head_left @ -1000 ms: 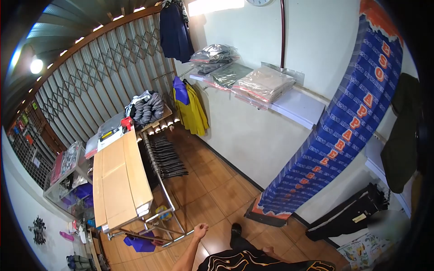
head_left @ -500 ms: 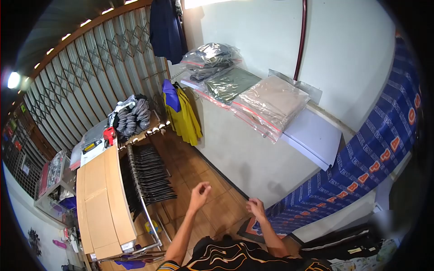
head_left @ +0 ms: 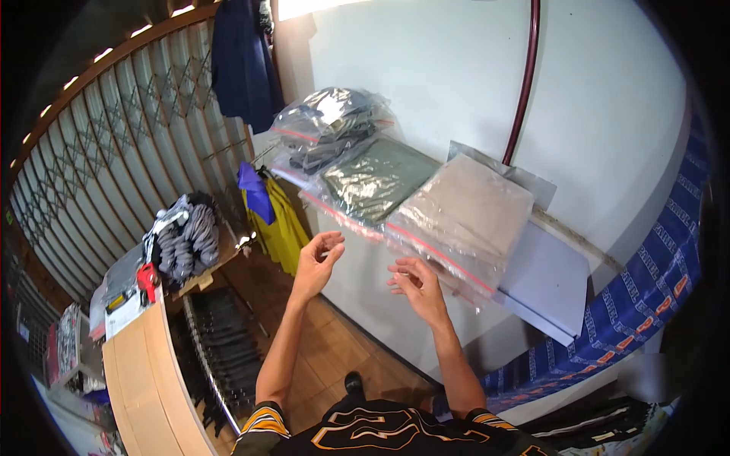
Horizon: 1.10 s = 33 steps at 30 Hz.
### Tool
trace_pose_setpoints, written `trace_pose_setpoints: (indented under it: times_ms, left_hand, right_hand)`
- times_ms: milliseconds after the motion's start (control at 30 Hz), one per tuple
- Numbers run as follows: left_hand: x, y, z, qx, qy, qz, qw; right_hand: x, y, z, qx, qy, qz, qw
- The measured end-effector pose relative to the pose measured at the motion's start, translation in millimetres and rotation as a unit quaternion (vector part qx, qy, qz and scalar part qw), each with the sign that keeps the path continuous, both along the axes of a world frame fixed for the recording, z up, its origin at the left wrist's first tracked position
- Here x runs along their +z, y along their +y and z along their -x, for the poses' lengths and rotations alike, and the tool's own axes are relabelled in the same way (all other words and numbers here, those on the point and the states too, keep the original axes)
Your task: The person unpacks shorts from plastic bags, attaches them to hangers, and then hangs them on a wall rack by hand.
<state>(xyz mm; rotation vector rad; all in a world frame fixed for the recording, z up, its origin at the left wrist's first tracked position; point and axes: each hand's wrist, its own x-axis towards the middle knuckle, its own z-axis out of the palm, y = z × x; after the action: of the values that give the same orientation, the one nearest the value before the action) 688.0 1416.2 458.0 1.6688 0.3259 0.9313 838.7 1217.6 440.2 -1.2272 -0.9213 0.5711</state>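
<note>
left hand [head_left: 319,262] and right hand [head_left: 417,287]: both unloaded, each grip partly spread, fingers curled. the beige folded-fabric pack in clear plastic with a red seal strip [head_left: 475,216] lies on the white wall-mounted shelf [head_left: 555,266], its plastic overhanging the front edge. the right hand is just beside that overhang; contact cannot be confirmed. the flat dark-green pack in clear plastic [head_left: 384,178] lies close to its left, nearest the left hand. caution: a pull on loose plastic alone could strain the seal or slide the slick pack off the front edge. clinging plastic could drag the adjacent pack along.
</note>
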Motion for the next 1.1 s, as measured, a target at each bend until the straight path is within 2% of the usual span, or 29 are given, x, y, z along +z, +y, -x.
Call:
trace_pose_setpoints:
  times_ms: [133,200,333,400,467,600,733,800,867,933,967,1033,1100]
  left_hand:
    - [22,85,-59,0.02,-0.026,-0.046,0.998]
    - [33,119,-82,0.127,0.045,-0.197,0.971]
    - [35,172,-124,0.21,0.085,-0.334,0.915]
    - [29,189,-139,0.192,0.1,-0.321,0.922]
    - [30,192,-143,0.182,0.145,-0.301,0.925]
    - [23,196,-150,0.181,0.151,-0.286,0.929]
    - [34,186,-148,0.221,0.177,-0.325,0.902]
    - [39,186,-148,0.226,0.178,-0.34,0.895]
    - [39,191,-151,0.231,0.178,-0.357,0.887]
    - [35,200,-153,0.188,0.115,-0.329,0.918]
    - [34,203,-151,0.186,0.117,-0.33,0.918]
    - [38,206,-143,0.129,0.14,-0.24,0.952]
    - [44,205,-128,0.102,0.134,-0.202,0.965]
  right_hand:
    - [39,67,-20,-0.04,0.004,-0.043,0.998]
    - [40,106,-36,-0.133,-0.058,-0.095,0.985]
    - [31,159,-62,-0.207,-0.038,-0.062,0.976]
    - [32,172,-64,-0.251,-0.074,-0.028,0.965]
    - [45,174,-53,-0.331,-0.213,0.036,0.918]
    - [43,183,-55,-0.382,-0.212,0.075,0.896]
    - [46,182,-58,-0.368,-0.191,0.073,0.907]
    - [41,183,-61,-0.35,-0.158,0.003,0.923]
    - [39,186,-61,-0.353,-0.151,-0.012,0.923]
    - [36,185,-59,-0.339,-0.147,-0.047,0.928]
    - [37,183,-57,-0.34,-0.144,-0.045,0.928]
    - [43,177,-52,-0.272,-0.092,-0.04,0.957]
    - [47,169,-43,-0.256,-0.082,-0.049,0.962]
